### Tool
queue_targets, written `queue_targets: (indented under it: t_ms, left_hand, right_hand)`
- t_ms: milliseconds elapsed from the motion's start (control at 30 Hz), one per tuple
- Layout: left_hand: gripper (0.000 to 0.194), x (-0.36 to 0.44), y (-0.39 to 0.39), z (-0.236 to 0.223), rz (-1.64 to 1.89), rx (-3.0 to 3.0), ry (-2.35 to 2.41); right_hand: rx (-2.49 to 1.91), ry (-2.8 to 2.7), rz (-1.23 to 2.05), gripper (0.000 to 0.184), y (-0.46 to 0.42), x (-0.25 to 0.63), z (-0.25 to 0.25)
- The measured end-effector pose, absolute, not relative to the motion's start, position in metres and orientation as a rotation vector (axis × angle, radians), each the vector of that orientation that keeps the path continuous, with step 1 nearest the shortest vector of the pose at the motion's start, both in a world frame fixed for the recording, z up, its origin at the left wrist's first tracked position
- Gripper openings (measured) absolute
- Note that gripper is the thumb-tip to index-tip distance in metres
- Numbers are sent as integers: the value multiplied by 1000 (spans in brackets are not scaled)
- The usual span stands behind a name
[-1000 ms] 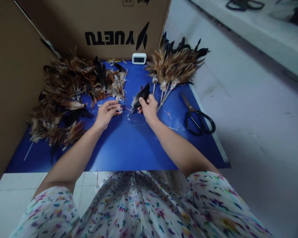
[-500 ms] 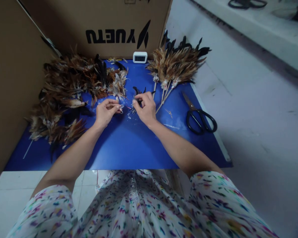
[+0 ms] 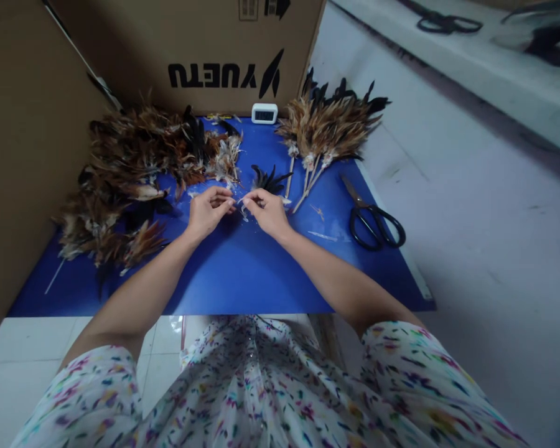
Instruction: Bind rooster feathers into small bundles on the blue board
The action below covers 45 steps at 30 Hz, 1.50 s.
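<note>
My left hand [image 3: 208, 211] and my right hand [image 3: 267, 213] meet over the blue mat [image 3: 242, 274], fingertips almost touching. Both are pinched. My right hand grips the base of a small bunch of black feathers [image 3: 267, 180] that fans out away from me. My left hand pinches something small and pale at that base; I cannot make out what it is. A big heap of brown and black loose feathers [image 3: 130, 174] lies left of my left hand. Tied brown feather bundles [image 3: 326, 127] with thin sticks lie beyond my right hand.
Black scissors [image 3: 373, 221] lie on the mat's right side. A small white digital timer [image 3: 264, 112] stands at the mat's far edge against a cardboard box [image 3: 200, 50]. Another cardboard wall [image 3: 18, 155] closes the left. Grey floor lies to the right.
My right hand has drawn the black feather bunch left toward my left hand and stood it up so it fans outward. My left hand has gone from lying loose to a pinch.
</note>
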<state>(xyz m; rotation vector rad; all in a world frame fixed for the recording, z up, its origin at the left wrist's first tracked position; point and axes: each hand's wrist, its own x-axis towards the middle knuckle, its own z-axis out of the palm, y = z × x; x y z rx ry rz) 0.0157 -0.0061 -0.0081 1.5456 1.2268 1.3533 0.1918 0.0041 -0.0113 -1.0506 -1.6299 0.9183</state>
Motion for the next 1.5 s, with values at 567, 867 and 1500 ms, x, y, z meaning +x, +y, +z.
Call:
queue_targets:
  t_ms: [567, 867, 1500]
  left_hand:
    - [17, 0, 6, -2, 1542, 1422, 1420]
    - [15, -6, 8, -8, 1492, 1849, 1726]
    - [14, -11, 17, -15, 1459, 1978, 1591]
  right_hand:
    - [-1049, -1618, 1070, 27, -8, 258, 23]
    - [-1438, -2101, 430, 26, -18, 311, 30]
    - [-1731, -2311, -83, 54, -25, 299, 40]
